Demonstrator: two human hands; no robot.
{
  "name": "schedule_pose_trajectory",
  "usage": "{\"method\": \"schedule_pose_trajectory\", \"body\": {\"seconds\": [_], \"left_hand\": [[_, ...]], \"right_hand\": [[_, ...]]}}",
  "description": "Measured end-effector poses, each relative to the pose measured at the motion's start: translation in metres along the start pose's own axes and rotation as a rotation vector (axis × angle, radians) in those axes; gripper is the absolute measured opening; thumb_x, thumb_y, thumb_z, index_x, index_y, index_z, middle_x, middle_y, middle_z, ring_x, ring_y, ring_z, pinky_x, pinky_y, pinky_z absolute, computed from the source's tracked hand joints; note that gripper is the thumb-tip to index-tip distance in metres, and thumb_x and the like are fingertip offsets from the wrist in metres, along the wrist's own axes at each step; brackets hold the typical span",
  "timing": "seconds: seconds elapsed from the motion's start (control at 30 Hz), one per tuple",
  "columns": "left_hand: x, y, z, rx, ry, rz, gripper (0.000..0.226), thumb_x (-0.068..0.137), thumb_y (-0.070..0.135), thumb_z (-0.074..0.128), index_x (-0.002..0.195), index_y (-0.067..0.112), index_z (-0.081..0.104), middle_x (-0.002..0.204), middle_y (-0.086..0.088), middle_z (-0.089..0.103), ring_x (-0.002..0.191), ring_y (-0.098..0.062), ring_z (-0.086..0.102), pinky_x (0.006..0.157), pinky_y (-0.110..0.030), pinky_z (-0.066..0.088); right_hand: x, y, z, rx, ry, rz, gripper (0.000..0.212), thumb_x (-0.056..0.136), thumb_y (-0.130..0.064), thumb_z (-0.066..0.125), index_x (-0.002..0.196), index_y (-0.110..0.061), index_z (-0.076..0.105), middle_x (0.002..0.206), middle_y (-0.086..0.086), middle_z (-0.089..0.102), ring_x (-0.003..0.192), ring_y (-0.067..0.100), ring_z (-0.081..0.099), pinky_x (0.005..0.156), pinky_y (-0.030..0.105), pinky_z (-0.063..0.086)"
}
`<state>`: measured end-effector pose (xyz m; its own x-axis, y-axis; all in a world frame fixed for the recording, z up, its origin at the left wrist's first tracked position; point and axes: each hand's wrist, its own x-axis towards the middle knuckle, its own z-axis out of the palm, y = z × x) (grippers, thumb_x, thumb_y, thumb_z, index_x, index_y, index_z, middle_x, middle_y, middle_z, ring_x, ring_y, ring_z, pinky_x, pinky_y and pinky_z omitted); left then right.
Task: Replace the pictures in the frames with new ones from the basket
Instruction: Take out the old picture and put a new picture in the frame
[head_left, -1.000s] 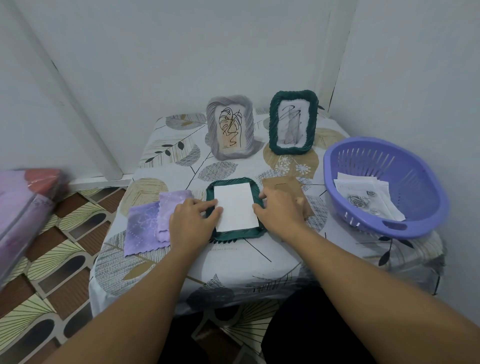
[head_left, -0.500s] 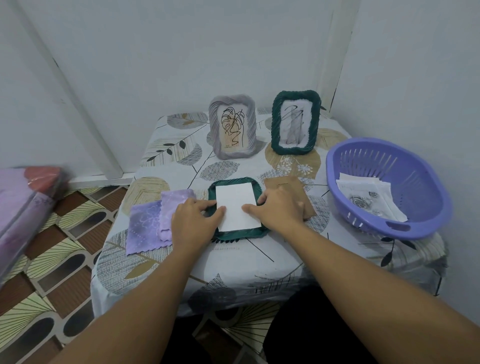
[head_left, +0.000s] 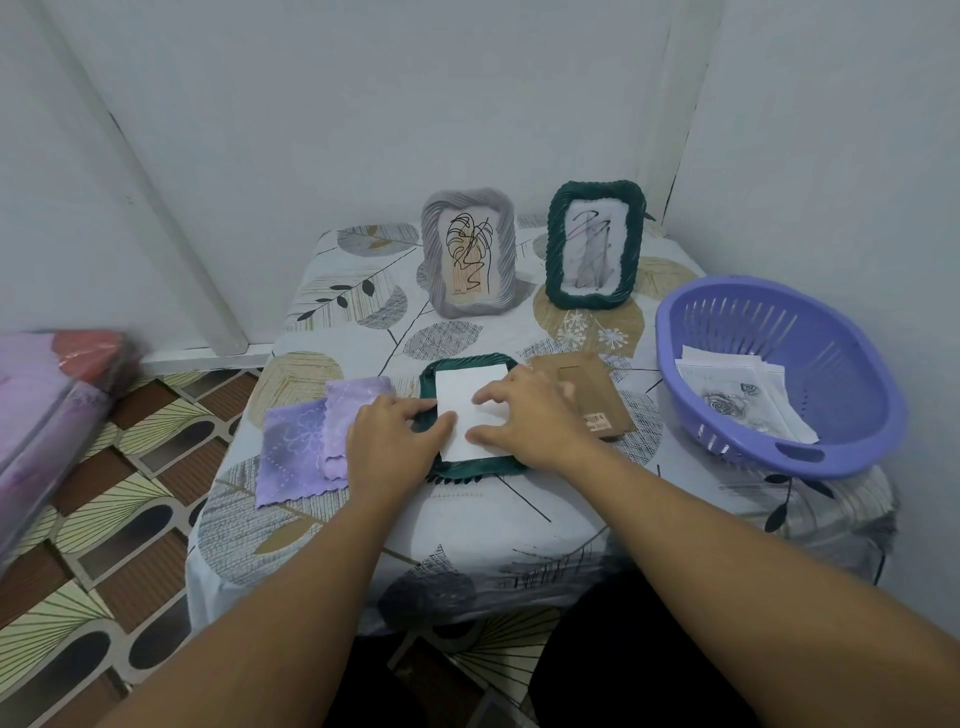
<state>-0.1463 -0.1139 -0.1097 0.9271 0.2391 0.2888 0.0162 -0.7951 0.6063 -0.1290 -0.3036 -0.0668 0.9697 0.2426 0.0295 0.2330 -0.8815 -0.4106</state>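
A green frame (head_left: 470, 469) lies face down near the table's front, with a white picture sheet (head_left: 465, 387) resting blank side up in its opening. My left hand (head_left: 389, 441) presses on the frame's left edge. My right hand (head_left: 530, 415) lies flat on the sheet with fingers spread. The brown backing board (head_left: 597, 395) lies just right of that frame. A grey frame (head_left: 469, 253) and a second green frame (head_left: 595, 244) stand upright at the back, each holding a line drawing. The purple basket (head_left: 852, 457) at the right holds several pictures (head_left: 743, 405).
Two purple cloths (head_left: 306, 452) lie left of the flat frame. The table (head_left: 519, 525) sits in a wall corner, with its left and front edges dropping to a tiled floor. A wrapped pink bundle (head_left: 47, 410) sits at the far left.
My right hand has slid left from the frame's right edge onto the white sheet. My left hand has stayed on the frame's left edge.
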Motion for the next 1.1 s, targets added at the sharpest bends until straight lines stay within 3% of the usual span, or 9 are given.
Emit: {"method": "schedule_pose_trajectory", "body": {"seconds": [0.3,0.47,0.7,0.83,0.97,1.1], "left_hand": [[0.001,0.001,0.000,0.014,0.025,0.007,0.036,0.086,0.058,0.065,0.109,0.035,0.080,0.101,0.004,0.070,0.102,-0.019,0.060,0.087,-0.037,0.049],[0.001,0.000,0.001,0.008,0.031,0.011,0.033,0.088,0.057,0.063,0.107,0.035,0.080,0.099,0.005,0.072,0.099,-0.019,0.061,0.084,-0.035,0.049],[-0.001,0.006,0.000,-0.023,0.030,-0.023,0.030,0.093,0.054,0.055,0.095,0.038,0.081,0.077,0.011,0.060,0.088,-0.020,0.056,0.076,-0.035,0.046],[-0.001,0.005,0.000,-0.018,0.027,-0.027,0.034,0.094,0.056,0.052,0.092,0.037,0.080,0.074,0.012,0.056,0.085,-0.019,0.053,0.075,-0.036,0.045],[0.000,0.005,0.001,-0.015,0.021,-0.028,0.039,0.096,0.058,0.050,0.089,0.035,0.080,0.075,0.009,0.055,0.086,-0.022,0.052,0.076,-0.038,0.045],[0.000,0.004,0.002,-0.014,0.020,-0.027,0.038,0.096,0.058,0.050,0.089,0.035,0.080,0.076,0.008,0.056,0.087,-0.022,0.053,0.077,-0.038,0.045]], "right_hand": [[0.001,0.006,-0.005,-0.082,-0.172,-0.152,0.062,0.071,-0.082,0.069,0.124,-0.049,0.069,0.139,-0.021,0.057,0.133,0.015,0.042,0.102,0.043,0.024],[0.002,0.004,-0.011,-0.137,-0.183,-0.225,0.051,0.081,-0.073,0.068,0.125,-0.047,0.070,0.139,-0.019,0.058,0.130,0.014,0.046,0.102,0.042,0.023],[-0.002,0.008,-0.008,-0.127,-0.157,-0.353,0.027,0.094,-0.056,0.061,0.109,-0.042,0.077,0.126,-0.018,0.068,0.121,0.007,0.056,0.115,0.042,0.012],[-0.004,0.008,-0.001,-0.160,-0.177,-0.424,0.029,0.102,-0.045,0.051,0.107,-0.037,0.078,0.120,-0.019,0.071,0.114,0.009,0.061,0.121,0.046,0.012],[-0.007,0.009,0.005,-0.225,-0.118,-0.470,0.033,0.106,-0.037,0.043,0.098,-0.028,0.075,0.099,-0.009,0.073,0.099,0.015,0.064,0.124,0.043,0.015],[-0.009,0.011,0.010,-0.234,-0.094,-0.498,0.029,0.105,-0.039,0.047,0.103,-0.028,0.074,0.101,-0.009,0.074,0.100,0.014,0.064,0.125,0.042,0.019]]}}
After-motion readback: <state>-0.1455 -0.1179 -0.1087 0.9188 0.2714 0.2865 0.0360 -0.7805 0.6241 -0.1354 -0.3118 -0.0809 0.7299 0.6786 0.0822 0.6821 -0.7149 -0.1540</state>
